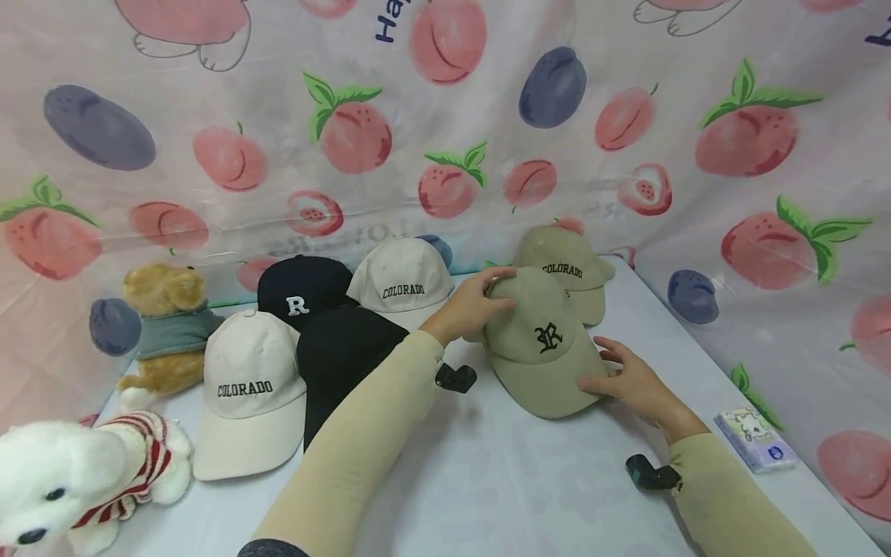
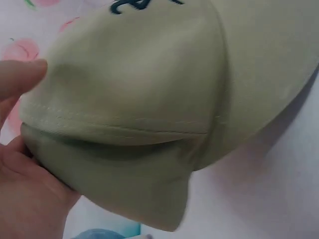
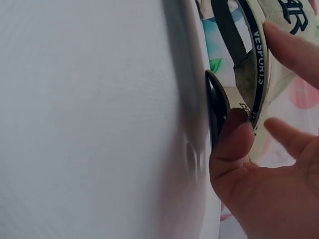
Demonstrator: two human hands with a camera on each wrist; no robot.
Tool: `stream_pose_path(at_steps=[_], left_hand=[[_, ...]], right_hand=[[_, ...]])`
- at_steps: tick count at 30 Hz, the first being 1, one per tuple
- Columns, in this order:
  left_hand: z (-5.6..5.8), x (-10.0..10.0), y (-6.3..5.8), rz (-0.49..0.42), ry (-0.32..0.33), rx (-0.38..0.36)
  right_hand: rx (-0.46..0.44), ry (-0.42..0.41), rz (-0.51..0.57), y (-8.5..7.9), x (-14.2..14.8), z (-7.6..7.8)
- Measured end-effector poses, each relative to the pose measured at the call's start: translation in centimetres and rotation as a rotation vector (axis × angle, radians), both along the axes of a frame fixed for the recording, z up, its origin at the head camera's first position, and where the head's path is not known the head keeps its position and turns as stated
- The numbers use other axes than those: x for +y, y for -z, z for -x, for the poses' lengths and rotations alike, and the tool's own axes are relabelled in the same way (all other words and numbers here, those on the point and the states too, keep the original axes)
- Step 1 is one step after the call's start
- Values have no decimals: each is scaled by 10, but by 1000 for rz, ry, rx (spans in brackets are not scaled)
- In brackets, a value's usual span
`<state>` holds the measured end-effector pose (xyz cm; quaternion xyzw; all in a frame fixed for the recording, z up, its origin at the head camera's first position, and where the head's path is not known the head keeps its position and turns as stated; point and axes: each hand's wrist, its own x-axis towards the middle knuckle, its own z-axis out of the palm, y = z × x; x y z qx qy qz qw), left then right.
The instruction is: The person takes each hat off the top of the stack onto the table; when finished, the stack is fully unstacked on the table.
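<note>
A khaki baseball cap (image 1: 518,333) with a dark gothic R on its front is tilted above the white table. My left hand (image 1: 473,308) holds the back of its crown, thumb on the outside and fingers under the edge, as the left wrist view shows. At the brim's right edge is my right hand (image 1: 639,391), its thumb on the brim and its other fingers spread along the side. The right wrist view shows the inner band (image 3: 258,64) with VESPORTS lettering. Behind stands another khaki cap (image 1: 557,259) marked COLORADO, partly hidden.
Two cream COLORADO caps (image 1: 250,387), a black R cap (image 1: 299,290) and a plain black cap (image 1: 341,356) stand on the left. Beside them are a brown plush (image 1: 170,333) and a white plush dog (image 1: 69,472). A tissue pack (image 1: 755,439) lies near the right edge.
</note>
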<state>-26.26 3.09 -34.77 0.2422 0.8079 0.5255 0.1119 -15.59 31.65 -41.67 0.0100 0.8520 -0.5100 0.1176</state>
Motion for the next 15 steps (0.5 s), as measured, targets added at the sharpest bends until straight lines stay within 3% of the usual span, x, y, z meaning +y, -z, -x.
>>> stream_pose_path(at_steps=[6, 15], left_hand=[[-2, -8, -15, -9, 46, -28], [-1, -17, -26, 24, 55, 2]], right_hand=[[17, -61, -21, -1, -1, 1], [35, -94, -35, -4, -7, -1]])
